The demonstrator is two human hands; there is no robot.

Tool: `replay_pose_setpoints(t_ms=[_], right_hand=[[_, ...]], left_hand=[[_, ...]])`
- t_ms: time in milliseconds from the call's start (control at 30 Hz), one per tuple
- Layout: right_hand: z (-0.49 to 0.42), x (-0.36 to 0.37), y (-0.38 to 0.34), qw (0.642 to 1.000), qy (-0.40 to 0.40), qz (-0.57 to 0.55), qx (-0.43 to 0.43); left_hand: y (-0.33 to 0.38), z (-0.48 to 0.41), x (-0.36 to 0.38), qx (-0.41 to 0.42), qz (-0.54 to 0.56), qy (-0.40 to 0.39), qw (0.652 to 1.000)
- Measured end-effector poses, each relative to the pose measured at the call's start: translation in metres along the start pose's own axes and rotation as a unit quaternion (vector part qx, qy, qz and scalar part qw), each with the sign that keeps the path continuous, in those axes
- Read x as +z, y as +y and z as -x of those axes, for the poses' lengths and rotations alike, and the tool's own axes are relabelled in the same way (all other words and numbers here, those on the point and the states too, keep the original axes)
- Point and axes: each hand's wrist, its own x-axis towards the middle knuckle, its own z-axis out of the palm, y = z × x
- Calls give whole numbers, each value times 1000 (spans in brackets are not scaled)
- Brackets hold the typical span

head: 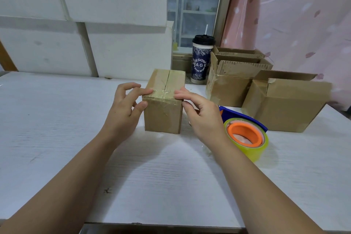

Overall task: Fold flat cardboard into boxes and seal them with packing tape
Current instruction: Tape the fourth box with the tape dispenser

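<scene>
A small closed cardboard box [163, 114] stands on the white table [57, 129], with clear tape across its top seam and over the near top edge. My left hand [124, 108] touches the box's left top corner with straight fingertips, thumb against the front face. My right hand [199, 112] touches the right top corner the same way, fingertips on the tape. A tape dispenser [247, 135] with a blue frame, orange core and clear roll lies on the table just right of my right wrist.
Two open cardboard boxes [284, 108] [228, 85] sit at the right back of the table, a third [237, 51] behind them. A dark lidded cup [201, 61] with a straw stands behind the small box. White panels line the wall; a pink curtain hangs on the right.
</scene>
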Motion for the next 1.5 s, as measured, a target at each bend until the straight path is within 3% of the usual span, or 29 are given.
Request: replay_pose_setpoints(t_ms=[300,567,700,800,867,1067,1233,1500], right_hand=[[-1,2,1,998,17,-51,15],[-1,0,1,995,4,-93,31],[0,-2,-2,992,-8,-119,36],[-2,-4,-2,992,-15,-124,37],[-3,-4,-1,992,-18,-117,38],[2,1,0,994,-22,-109,17],[3,1,-5,992,-14,-123,28],[3,2,-8,990,1,-126,57]], left_hand=[[5,3,-3,35,-64,6,997],[18,8,-2,26,15,-4,1000],[20,11,-1,93,-81,43,991],[25,11,3,129,-88,57,986],[27,9,5,124,-58,66,988],[32,10,6,-10,114,59,992],[30,8,4,-44,217,7,975],[33,6,7,-59,275,37,959]])
